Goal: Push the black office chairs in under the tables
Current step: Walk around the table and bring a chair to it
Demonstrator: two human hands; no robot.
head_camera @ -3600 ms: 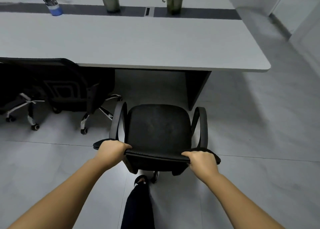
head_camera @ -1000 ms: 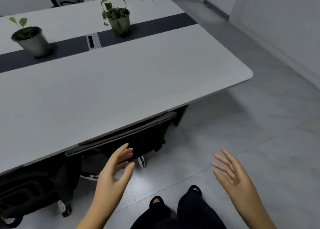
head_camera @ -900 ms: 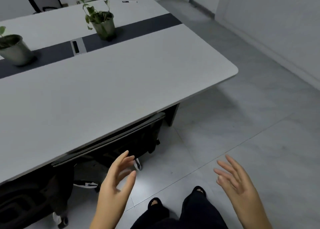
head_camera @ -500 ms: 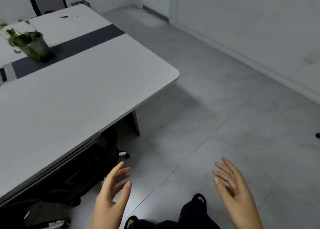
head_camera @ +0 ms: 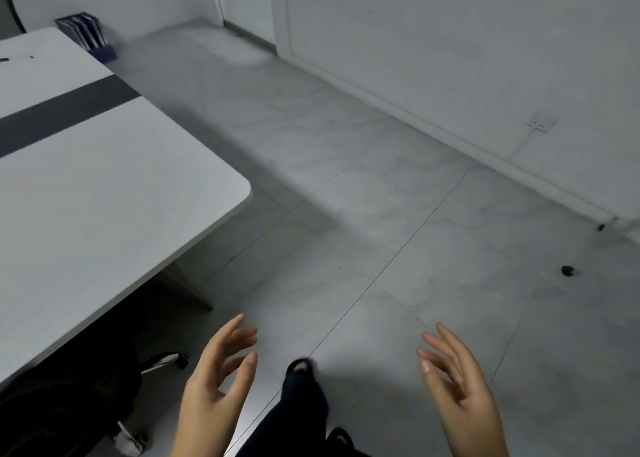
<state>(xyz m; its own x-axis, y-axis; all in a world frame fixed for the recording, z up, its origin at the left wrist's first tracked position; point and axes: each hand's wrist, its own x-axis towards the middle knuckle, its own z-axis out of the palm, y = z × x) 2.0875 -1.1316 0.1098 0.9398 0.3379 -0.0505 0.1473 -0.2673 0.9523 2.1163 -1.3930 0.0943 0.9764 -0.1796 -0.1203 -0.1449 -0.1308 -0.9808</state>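
Both hands hang free above the pale grey tiled floor (head_camera: 398, 186) at the near edge of the scene; the left hand (head_camera: 214, 387) has its fingers (head_camera: 239, 335) spread and loosely straight, released and touching nothing; the right hand (head_camera: 460, 391) mirrors it on the right, palm turned inward, its fingers (head_camera: 446, 342) likewise released and grasping nothing; between the two hands a dark trouser leg (head_camera: 294, 418) and an open-toed black shoe (head_camera: 300, 368) stand on the floor.

The black office chair (head_camera: 62, 401) sits at the near left, tucked in under the white bench with the rounded corner (head_camera: 114, 193); only its dark bulk in the shadow below the bench top, a white-and-black base leg (head_camera: 161, 359) and a castor show; the bench edge overhangs it; the left hand is near the chair but apart from it.

A dark grey strip (head_camera: 65, 110) runs across the bench top farther back; beyond the far left corner of the bench a dark blue file holder (head_camera: 86, 37) stands on the floor by the white wall (head_camera: 450, 41); a white wall socket (head_camera: 541, 123) sits low on the right wall; two small black objects (head_camera: 567, 270) lie on the floor at the far right, too small to tell what they are.
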